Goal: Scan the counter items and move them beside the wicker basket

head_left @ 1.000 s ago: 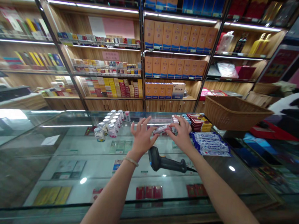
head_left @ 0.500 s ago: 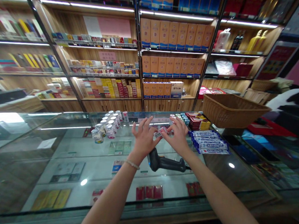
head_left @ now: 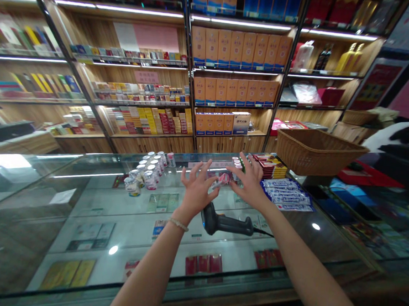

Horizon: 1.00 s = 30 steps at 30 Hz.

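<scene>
A small pink-and-white canister (head_left: 224, 178) is tilted above the glass counter, its round pink end toward my right hand. The thumb and forefinger of my left hand (head_left: 196, 189) pinch its other end, and the remaining fingers stick up. Just to the right, my right hand (head_left: 249, 180) has its fingers spread and holds nothing. Below both hands, a dark barcode scanner (head_left: 231, 224) lies on its side on the glass, its cable running right. Several similar small canisters (head_left: 150, 179) stand in rows to the left, one pink-labelled canister (head_left: 171, 159) a little apart from them.
Blue-and-white long packets (head_left: 288, 194) lie to the right, in front of stacked red and yellow packs (head_left: 270, 166). A wicker basket (head_left: 317, 152) stands at the counter's far right. Behind the glass counter (head_left: 112, 203) rise shelves with orange boxes (head_left: 230, 49).
My right hand has let go of the canister, opened its fingers and moved slightly right. The canister has turned, showing its round pink end. My left hand stays nearly still.
</scene>
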Each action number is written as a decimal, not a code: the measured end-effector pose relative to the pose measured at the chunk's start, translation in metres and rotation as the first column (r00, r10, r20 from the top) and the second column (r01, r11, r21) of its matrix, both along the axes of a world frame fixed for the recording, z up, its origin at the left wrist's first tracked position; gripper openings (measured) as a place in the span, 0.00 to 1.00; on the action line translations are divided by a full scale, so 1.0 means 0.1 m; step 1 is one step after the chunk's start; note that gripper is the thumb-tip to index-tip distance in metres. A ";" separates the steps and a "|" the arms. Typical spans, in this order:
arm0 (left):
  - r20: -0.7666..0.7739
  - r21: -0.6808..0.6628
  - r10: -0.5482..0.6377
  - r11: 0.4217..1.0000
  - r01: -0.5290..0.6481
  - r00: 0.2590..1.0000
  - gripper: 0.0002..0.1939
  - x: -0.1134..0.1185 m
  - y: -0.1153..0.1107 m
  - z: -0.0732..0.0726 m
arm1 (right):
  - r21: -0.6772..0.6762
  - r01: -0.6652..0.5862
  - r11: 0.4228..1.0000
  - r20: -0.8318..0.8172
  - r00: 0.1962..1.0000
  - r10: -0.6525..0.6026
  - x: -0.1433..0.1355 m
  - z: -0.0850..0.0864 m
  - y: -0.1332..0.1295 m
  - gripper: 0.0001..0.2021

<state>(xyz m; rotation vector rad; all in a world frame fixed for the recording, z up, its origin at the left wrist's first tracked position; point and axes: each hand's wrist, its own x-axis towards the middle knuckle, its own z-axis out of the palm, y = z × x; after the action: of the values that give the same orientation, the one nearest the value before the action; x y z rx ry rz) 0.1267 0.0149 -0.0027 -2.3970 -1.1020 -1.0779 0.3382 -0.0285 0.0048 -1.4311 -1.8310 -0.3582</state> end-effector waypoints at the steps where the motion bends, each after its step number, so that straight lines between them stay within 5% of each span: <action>1: -0.018 0.006 -0.010 1.000 0.010 1.000 0.10 0.00 0.00 0.00 | -0.011 -0.015 1.000 0.025 1.000 0.015 0.00 0.00 0.00 0.19; 8: -0.098 0.008 -0.056 0.998 0.057 0.994 0.12 -0.02 0.01 0.00 | -0.009 -0.029 1.000 0.028 0.999 0.029 0.02 0.01 0.00 0.09; 30: 0.051 -0.080 -0.022 0.996 0.026 0.998 0.03 0.19 0.02 0.17 | -0.055 -0.013 0.998 0.023 1.000 0.014 0.13 0.07 0.06 0.08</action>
<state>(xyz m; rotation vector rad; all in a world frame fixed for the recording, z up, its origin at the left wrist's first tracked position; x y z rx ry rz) 0.1452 0.0168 0.0139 -2.4637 -1.1579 -1.1273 0.3516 -0.0222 0.0119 -1.4567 -1.8814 -0.3218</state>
